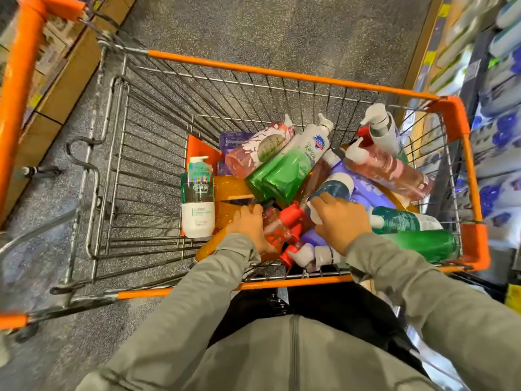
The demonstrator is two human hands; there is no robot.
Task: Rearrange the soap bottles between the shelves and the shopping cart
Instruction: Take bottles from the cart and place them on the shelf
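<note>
An orange-rimmed wire shopping cart [282, 72] holds a heap of several soap bottles. Both my hands reach down into the heap. My left hand [252, 225] grips an orange bottle with a red pump [277, 228]. My right hand [339, 218] grips a dark teal and white bottle [335, 189] lying over purple ones. A green and white pump bottle [284, 167] and a pink bottle [258, 149] lie across the middle. A teal and white pump bottle [197, 197] lies apart at the left. More pink [389, 167] and green [423, 244] bottles lie at the right.
Shelves with blue and white bottles [499, 131] run along the right side of the cart. Wooden shelving [56, 88] stands at the left. A second orange cart handle [19, 77] crosses the upper left. Speckled grey floor [282, 29] lies ahead of the cart.
</note>
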